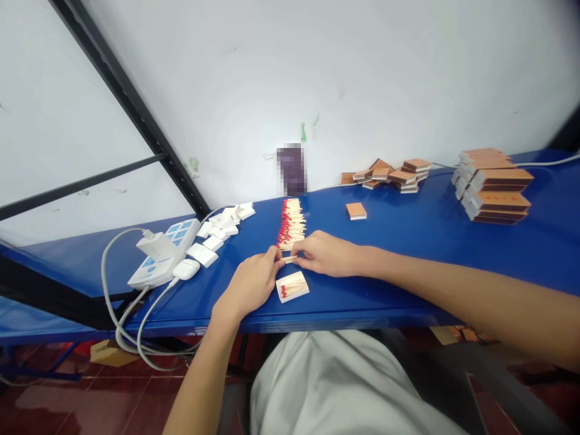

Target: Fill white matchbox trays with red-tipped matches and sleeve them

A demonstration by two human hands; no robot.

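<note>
Just beyond the white tray (296, 296), the left hand (254, 278) and right hand (324, 254) pinch matches (289, 260) (thin ones); uneven squeezing could scatter them around the tray.

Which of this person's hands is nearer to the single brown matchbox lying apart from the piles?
Right. The right hand is in front of the matchbox and a little to its left; the left hand is farther away, in front and well to the left.

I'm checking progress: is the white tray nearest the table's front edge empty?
Not empty: red-headed matches lie inside the white tray. Whether it's full, I cannot tell.
</note>
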